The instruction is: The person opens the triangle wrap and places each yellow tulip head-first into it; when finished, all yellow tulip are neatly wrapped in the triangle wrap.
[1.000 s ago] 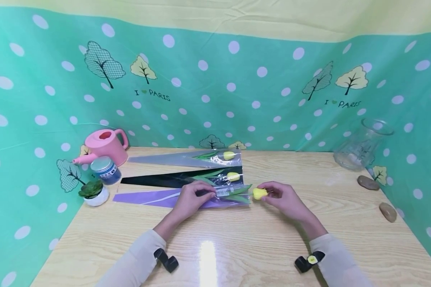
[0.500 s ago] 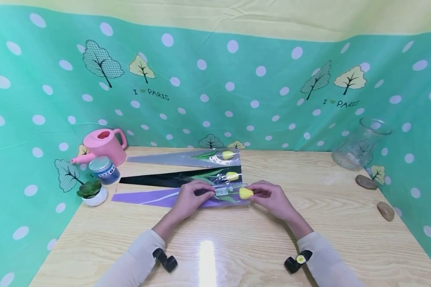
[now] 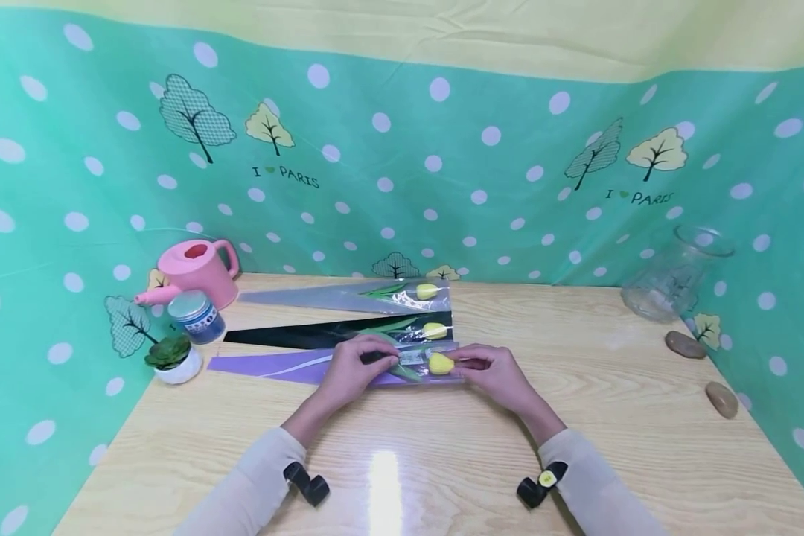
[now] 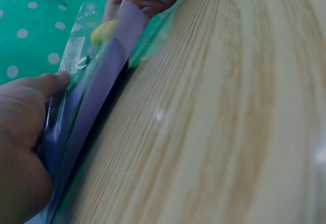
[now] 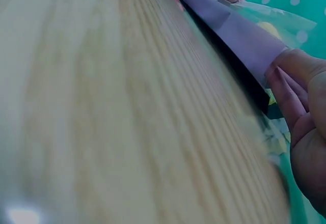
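Observation:
A yellow tulip (image 3: pixel 441 363) with green leaves lies in a purple-backed clear flower sleeve (image 3: pixel 261 364), its head near the wide end. My left hand (image 3: pixel 356 366) pinches the sleeve's clear front beside a small label (image 4: pixel 76 55), thumb on the film. At the wide end, my right hand (image 3: pixel 497 374) has its fingertips next to the tulip head. In the right wrist view that hand (image 5: pixel 308 96) grips the edge of the purple sheet (image 5: pixel 244 33). Whether it also touches the tulip is hidden. The purple sleeve is lifted a little off the wood-look table (image 3: pixel 469 461).
Behind lie a black sleeve (image 3: pixel 295 336) and a grey sleeve (image 3: pixel 308 292), each with a yellow tulip. At left stand a pink watering can (image 3: pixel 201 274), a blue jar (image 3: pixel 198 318) and a potted succulent (image 3: pixel 174 359). A glass vase (image 3: pixel 670 279) and two stones (image 3: pixel 686 345) sit at right.
My right hand has moved left, bringing the yellow tulip from outside the purple sleeve's wide end into it. It now grips the sleeve's edge. My left hand has stayed nearly in place.

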The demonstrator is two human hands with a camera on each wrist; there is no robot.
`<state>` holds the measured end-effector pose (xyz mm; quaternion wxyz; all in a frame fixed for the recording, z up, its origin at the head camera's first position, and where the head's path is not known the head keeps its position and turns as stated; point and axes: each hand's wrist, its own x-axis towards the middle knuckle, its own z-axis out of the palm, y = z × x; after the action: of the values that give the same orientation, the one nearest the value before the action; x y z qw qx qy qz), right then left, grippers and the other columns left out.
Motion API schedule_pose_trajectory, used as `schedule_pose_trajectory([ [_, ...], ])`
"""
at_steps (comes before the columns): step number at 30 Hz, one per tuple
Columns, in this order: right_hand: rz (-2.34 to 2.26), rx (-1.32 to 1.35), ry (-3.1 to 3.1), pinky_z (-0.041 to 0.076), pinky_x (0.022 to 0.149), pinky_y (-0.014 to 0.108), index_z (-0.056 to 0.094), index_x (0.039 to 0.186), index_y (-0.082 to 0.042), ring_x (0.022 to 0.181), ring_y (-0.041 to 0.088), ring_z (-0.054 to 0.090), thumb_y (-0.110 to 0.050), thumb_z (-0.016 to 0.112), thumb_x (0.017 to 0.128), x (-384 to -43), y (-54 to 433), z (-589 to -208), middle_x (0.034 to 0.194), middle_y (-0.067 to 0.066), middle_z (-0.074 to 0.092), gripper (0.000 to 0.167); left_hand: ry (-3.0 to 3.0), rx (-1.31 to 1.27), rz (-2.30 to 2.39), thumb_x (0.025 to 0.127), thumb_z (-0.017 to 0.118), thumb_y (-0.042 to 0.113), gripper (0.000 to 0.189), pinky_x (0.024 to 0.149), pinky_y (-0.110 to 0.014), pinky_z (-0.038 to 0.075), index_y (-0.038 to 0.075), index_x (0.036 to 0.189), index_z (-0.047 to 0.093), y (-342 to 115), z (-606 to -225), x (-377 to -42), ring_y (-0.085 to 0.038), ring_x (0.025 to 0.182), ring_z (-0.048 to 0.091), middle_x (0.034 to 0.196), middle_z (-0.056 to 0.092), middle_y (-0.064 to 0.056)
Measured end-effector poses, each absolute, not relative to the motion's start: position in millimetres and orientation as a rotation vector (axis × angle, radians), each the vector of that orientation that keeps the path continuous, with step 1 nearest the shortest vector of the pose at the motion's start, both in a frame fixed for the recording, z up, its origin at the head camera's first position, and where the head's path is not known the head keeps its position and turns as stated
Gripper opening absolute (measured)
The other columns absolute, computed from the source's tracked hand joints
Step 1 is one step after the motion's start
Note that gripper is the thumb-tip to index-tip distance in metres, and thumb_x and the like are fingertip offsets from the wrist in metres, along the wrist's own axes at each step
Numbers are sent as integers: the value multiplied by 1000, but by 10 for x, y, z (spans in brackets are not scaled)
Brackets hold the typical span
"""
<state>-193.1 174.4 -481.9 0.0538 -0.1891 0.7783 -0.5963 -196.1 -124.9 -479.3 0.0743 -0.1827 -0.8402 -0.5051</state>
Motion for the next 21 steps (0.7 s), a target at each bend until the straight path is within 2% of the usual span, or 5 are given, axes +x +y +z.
schedule_pose_trajectory([
  [14,-1745,-518,2352,61,89,22,77,118,-7,102,12,76,-14,82,88,-1966,1708,-4854,121,15,76,31,-2572,-551,-1471,88,84,20,11,110,-40,51,26,97,83,-1254,-4806,-1986,-13,112,69,107,77,9],
  [21,-1672,-444,2527,61,87,21,78,115,-12,96,12,77,-20,80,90,-1900,1945,-4718,111,8,79,26,-2650,-579,-1350,88,84,23,12,109,-42,51,27,100,82,-1248,-4812,-1994,-16,115,68,109,76,8],
])
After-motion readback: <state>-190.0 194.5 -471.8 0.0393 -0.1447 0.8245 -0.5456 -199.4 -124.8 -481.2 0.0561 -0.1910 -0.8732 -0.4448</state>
